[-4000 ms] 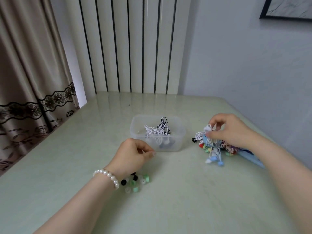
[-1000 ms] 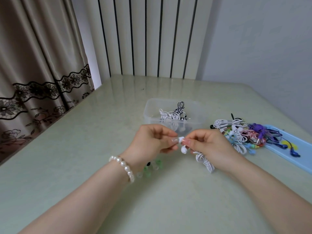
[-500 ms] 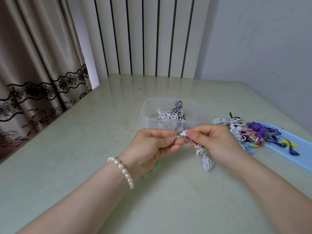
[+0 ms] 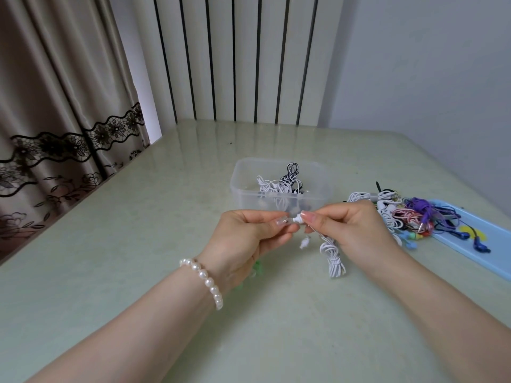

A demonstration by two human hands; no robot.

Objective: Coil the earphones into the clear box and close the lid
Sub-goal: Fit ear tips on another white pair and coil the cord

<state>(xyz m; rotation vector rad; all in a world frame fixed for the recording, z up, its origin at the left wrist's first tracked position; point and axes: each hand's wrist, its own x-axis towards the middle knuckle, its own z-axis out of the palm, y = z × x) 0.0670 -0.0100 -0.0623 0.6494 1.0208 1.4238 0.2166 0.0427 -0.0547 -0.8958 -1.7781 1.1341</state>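
**White earphones pinched between both hands, near side of the box**

I see my left hand (image 4: 249, 236) and right hand (image 4: 351, 228) meeting fingertip to fingertip above the pale green glossy table (image 4: 138, 244). Each pinches the small white earbud end (image 4: 297, 218) of a white corded earphone set (image 4: 333, 255); its bundled cord hangs below my right hand, and a second bud dangles between the hands. A white pearl bracelet (image 4: 206, 280) circles my left wrist. Just beyond my fingertips sits the clear rectangular plastic box (image 4: 240, 189), lidless, holding white and black-striped coiled earphones (image 4: 279, 183). To the right lies a heap of multicoloured tangled earphones (image 4: 409, 214), partly on a light blue flat lid (image 4: 484, 244). Small green pieces (image 4: 257, 268) peek out under my left hand.
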